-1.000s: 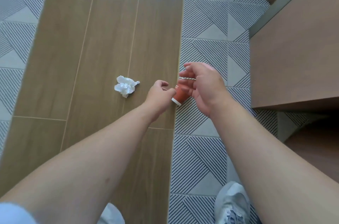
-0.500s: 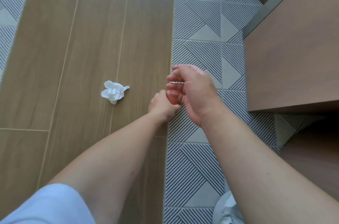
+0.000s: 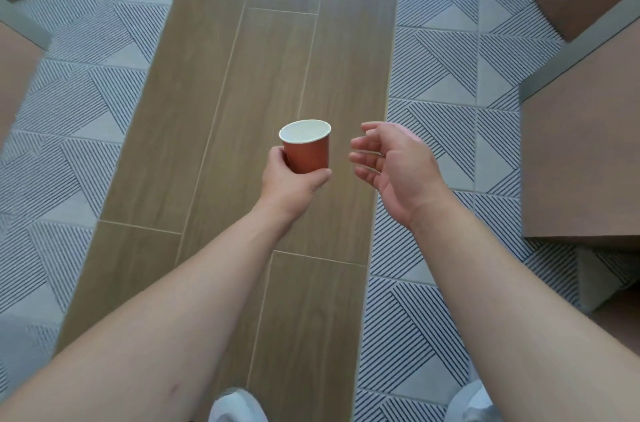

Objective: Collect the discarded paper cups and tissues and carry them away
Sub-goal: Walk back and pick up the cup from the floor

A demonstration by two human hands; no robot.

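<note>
The head camera is the only view, and it looks steeply down at both bare forearms stretched out over the floor.

The left hand holds a red paper cup upright above the floor. Its fingers are wrapped round the lower part of the cup's wall, the thumb showing at the cup's right base, so the hand is clenched on the cup. The cup's white rim and pale inside face up toward the camera; whether anything lies inside it cannot be told.

The right hand hangs just beside the cup on its right, apart from it, with a clear gap between them. Its fingers are loosely curled and spread, pointing left toward the cup, grasping nothing.

Below the hands runs a strip of wood-look floor planks, straight away from the person. On each side of the strip lie patterned tiles with grey triangles and fine dark stripes. At the right edge stands a brown panelled piece of furniture, with another brown surface in the upper right corner and similar blurred brown shapes at the upper left. What these pieces are cannot be told.

At the bottom edge, the toes of two pale shoes show, one on the planks and one on the tiles at the right.
</note>
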